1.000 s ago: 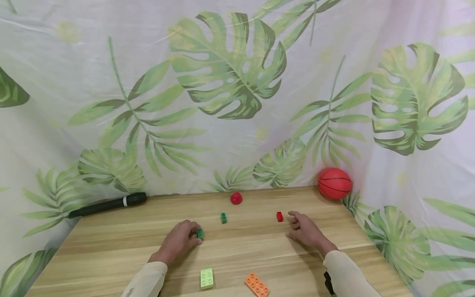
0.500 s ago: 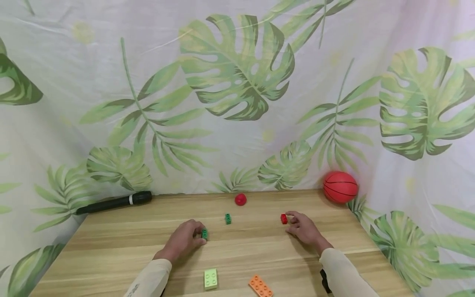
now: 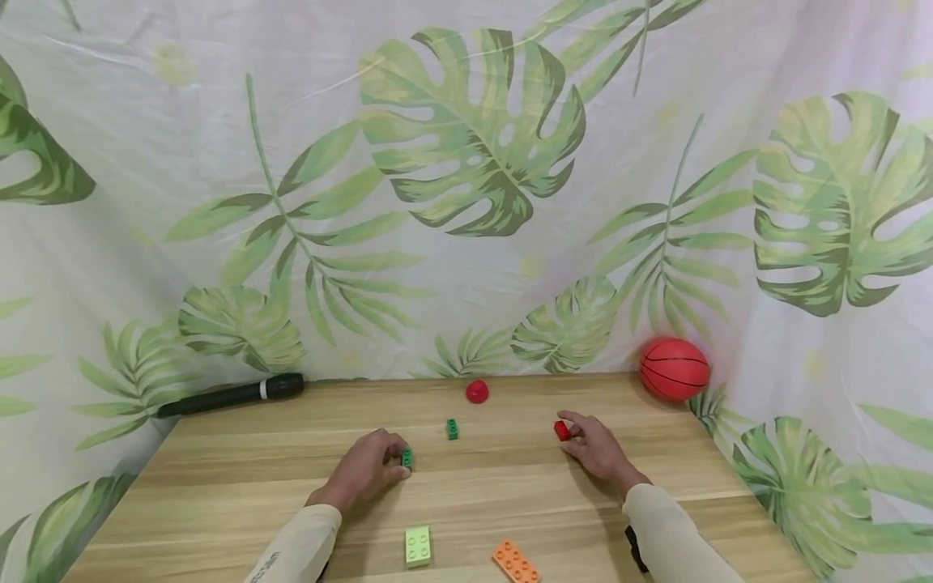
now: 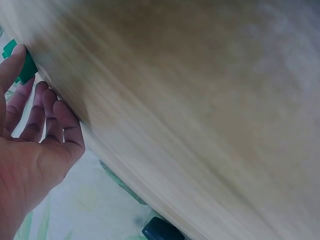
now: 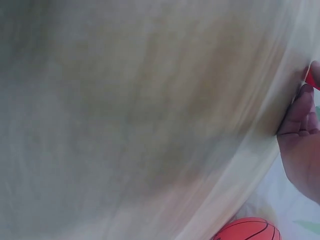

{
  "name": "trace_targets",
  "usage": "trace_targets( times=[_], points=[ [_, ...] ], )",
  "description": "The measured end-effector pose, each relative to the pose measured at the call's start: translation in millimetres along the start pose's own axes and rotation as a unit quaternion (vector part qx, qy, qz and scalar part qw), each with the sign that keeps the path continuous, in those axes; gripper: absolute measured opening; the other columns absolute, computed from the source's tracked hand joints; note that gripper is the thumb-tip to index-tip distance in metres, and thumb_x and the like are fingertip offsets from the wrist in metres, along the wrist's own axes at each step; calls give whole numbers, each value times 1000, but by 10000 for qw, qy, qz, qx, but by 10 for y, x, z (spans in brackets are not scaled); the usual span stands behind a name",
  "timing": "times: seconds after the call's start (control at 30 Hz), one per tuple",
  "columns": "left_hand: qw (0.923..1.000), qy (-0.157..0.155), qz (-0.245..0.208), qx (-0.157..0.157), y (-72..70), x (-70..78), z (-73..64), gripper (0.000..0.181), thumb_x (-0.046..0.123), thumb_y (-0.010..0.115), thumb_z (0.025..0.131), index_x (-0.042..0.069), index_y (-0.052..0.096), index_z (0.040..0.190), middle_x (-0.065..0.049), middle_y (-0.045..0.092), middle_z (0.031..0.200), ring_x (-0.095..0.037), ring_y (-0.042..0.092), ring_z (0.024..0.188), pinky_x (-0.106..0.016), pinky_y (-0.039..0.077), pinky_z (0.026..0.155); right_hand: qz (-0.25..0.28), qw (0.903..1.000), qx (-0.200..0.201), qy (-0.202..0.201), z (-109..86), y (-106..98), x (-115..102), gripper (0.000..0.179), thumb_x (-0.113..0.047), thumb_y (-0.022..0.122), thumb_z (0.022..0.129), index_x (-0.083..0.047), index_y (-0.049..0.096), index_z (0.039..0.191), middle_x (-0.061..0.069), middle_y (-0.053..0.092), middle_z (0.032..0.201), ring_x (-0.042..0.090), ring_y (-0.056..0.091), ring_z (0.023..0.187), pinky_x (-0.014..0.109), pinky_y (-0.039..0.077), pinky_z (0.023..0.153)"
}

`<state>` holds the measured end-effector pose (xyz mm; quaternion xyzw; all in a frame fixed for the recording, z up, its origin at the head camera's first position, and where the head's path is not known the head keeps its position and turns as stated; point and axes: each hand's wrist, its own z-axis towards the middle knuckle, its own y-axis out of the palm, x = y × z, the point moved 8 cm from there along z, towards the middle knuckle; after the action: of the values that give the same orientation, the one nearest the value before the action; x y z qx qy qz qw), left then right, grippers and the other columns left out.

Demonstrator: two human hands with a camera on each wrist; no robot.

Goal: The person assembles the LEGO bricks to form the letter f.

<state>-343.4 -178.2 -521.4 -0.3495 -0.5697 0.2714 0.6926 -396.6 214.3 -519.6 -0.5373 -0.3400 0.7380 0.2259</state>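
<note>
My left hand (image 3: 364,467) pinches a small green toy building brick (image 3: 406,459) between thumb and index finger. In the left wrist view the thumb lies across that green brick (image 4: 26,67), close to the tabletop. Farther right, my right hand (image 3: 598,447) holds a small red building brick (image 3: 562,431) at its fingertips. Only a sliver of the red brick (image 5: 311,77) shows in the right wrist view, beside the thumb. A second green brick (image 3: 452,428) stands on the table between the hands.
Nearer me lie a light green brick (image 3: 418,546) and an orange brick (image 3: 516,561). Along the back are a black flashlight-like stick (image 3: 233,397), a small red rounded object (image 3: 477,392) and a red basketball (image 3: 674,369). A leaf-print curtain (image 3: 466,283) hangs behind the wooden table (image 3: 240,486).
My right hand has reached the red brick, which has turned in its fingertips. The left hand keeps the green brick. The whole head view has shifted slightly.
</note>
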Motion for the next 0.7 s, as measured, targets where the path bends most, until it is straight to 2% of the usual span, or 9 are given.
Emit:
trace_targets(
  times=[0.13, 0.23, 0.43, 0.7],
  points=[
    [9999, -73, -70, -57, -7, 11, -5, 23, 14, 91, 85, 12, 79, 105, -2, 67, 96, -18, 58, 89, -37, 49, 81, -144, 9998, 134, -53, -16, 2, 20, 39, 3, 79, 90, 0, 71, 128, 17, 71, 101, 19, 67, 84, 37, 57, 79],
    [9997, -158, -109, -120, -2, 9, -6, 23, 14, 91, 86, 12, 79, 106, -2, 67, 98, -18, 57, 89, -37, 49, 82, -128, 9997, 174, 78, -24, -4, 45, 34, 3, 79, 90, -2, 73, 123, 15, 71, 99, 18, 68, 83, 36, 56, 79],
    [9998, -161, -67, -132, 0, -2, -8, 24, 14, 91, 86, 12, 79, 107, -3, 67, 99, -18, 57, 89, -38, 49, 82, -43, 9993, 63, 363, -28, 11, 73, 31, 1, 80, 92, -4, 73, 122, 13, 71, 99, 18, 67, 84, 33, 55, 79],
    [9999, -86, -26, -112, -6, 8, -4, 25, 14, 91, 86, 11, 79, 107, -2, 68, 99, -18, 57, 90, -37, 50, 82, 193, 9991, 172, 342, -50, 29, -5, 26, -2, 82, 91, 1, 72, 114, 17, 69, 108, 22, 72, 93, 29, 57, 81]
  ],
)
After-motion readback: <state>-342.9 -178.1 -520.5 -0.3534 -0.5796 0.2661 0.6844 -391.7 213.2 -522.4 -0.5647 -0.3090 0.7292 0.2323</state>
